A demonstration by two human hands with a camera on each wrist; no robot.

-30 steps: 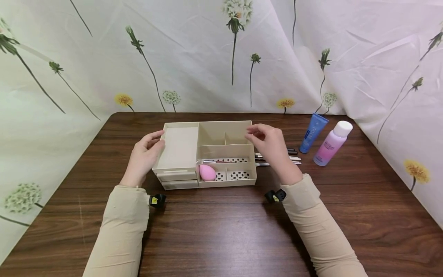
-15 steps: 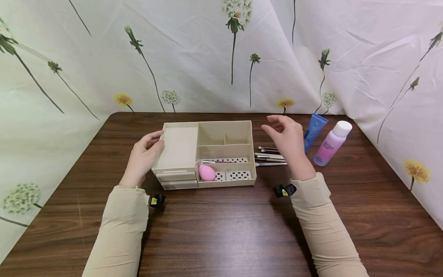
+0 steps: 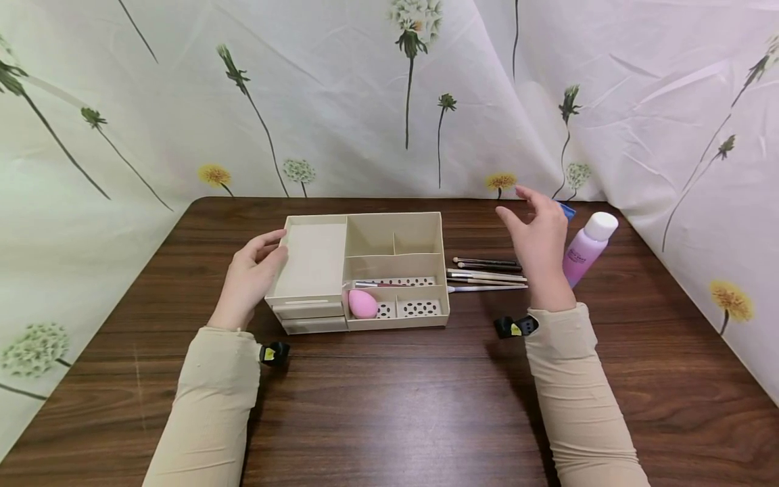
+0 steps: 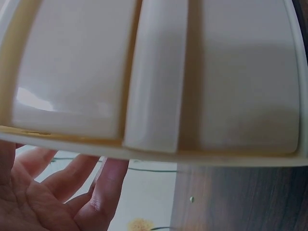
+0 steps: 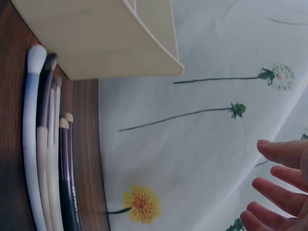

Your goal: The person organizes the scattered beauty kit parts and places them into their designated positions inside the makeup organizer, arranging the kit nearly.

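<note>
My left hand rests against the left side of a cream makeup organizer; in the left wrist view its fingers lie loosely bent along the organizer's edge. A pink makeup sponge and a thin brush lie in its compartments. My right hand hovers in the air with thumb and fingers apart, holding nothing. Behind it, a blue tube is mostly hidden. Right beside the hand stands a pink-and-lilac bottle with a white cap.
Several makeup brushes lie on the dark wooden table between the organizer and my right hand. Two small drawers form the organizer's front left. A flowered white cloth hangs behind the table.
My right hand has moved right from the organizer's right edge, past the brushes, and now covers most of the blue tube. Its thumb and fingers have spread. The left hand stays put.
</note>
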